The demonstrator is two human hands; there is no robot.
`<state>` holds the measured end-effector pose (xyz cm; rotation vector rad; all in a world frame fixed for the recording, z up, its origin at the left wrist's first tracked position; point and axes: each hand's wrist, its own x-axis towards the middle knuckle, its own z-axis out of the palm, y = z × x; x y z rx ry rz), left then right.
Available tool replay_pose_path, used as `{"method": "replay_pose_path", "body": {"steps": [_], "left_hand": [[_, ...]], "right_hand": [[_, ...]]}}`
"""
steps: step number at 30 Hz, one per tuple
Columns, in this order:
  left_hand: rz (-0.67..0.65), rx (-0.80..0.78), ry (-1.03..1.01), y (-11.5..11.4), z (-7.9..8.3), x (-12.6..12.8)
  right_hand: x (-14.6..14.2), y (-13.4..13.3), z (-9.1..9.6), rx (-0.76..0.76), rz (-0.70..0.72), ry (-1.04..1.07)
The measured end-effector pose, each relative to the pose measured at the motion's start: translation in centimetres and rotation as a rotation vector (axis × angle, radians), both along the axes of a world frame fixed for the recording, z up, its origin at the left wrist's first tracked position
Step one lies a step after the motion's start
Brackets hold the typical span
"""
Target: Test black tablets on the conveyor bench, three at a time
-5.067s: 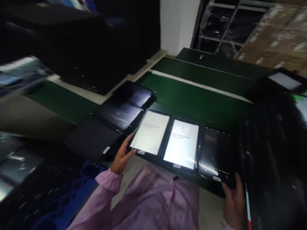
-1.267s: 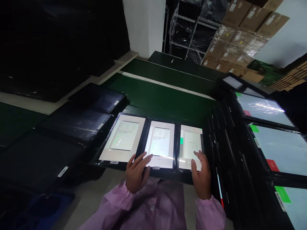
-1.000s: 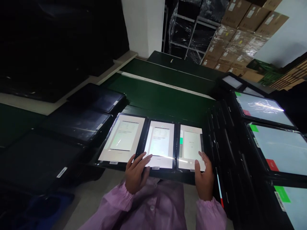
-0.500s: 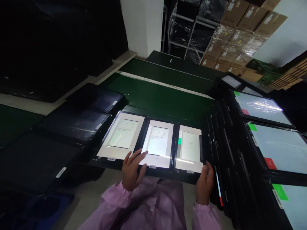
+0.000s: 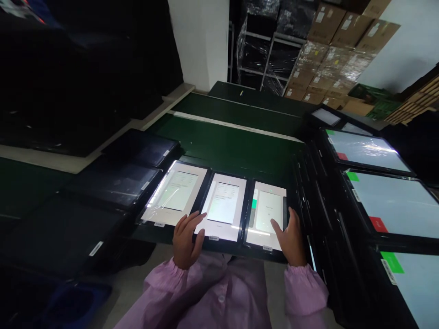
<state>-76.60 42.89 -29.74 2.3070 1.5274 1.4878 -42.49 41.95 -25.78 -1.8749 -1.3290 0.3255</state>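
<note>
Three lit tablets lie side by side on the green table in front of me: the left tablet (image 5: 174,192), the middle tablet (image 5: 224,198) and the right tablet (image 5: 269,208). My left hand (image 5: 187,237) rests at the lower left edge of the middle tablet, fingers spread and holding nothing. Over the right tablet's lower right corner is my right hand (image 5: 291,235), its thumb stretched above the screen and its fingers along the right side. Whether the thumb touches the glass I cannot tell. Small white labels sit on the tablets' lower frames.
Stacked dark tablets (image 5: 113,183) stand to the left. On the right rise tall stacks topped by lit tablets (image 5: 394,201) with green and red corner patches. Behind are the green table surface (image 5: 226,151), cartons (image 5: 322,59) and a wrapped rack (image 5: 267,50).
My right hand has moved from the right tablet's lower corner up over its edge, the thumb now reaching across the screen. My left hand has barely shifted. The camera view has tilted slightly.
</note>
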Motion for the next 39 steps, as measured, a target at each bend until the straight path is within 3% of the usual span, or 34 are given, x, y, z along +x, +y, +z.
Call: {"method": "replay_pose_path", "body": {"steps": [5,10,28,31,39], "left_hand": [[0.020,0.010,0.010,0.1,-0.1,0.3],[0.043,0.021,0.023,0.1,0.0,0.4],[0.033,0.014,0.022,0.1,0.2,0.4],[0.027,-0.004,0.022,0.1,0.1,0.3],[0.027,-0.022,0.002,-0.2,-0.1,0.2]], "right_hand": [[1.1,0.3,-0.4,0.022,-0.133,0.203],[2.3,1.7,-1.3,0.029,-0.123,0.497],[2.6,3.2,-1.9,0.058,-0.131,0.613],[2.1,1.9,-1.3,0.020,-0.114,0.624],[-0.1,-7.1,0.9,-0.301,0.077,0.500]]}}
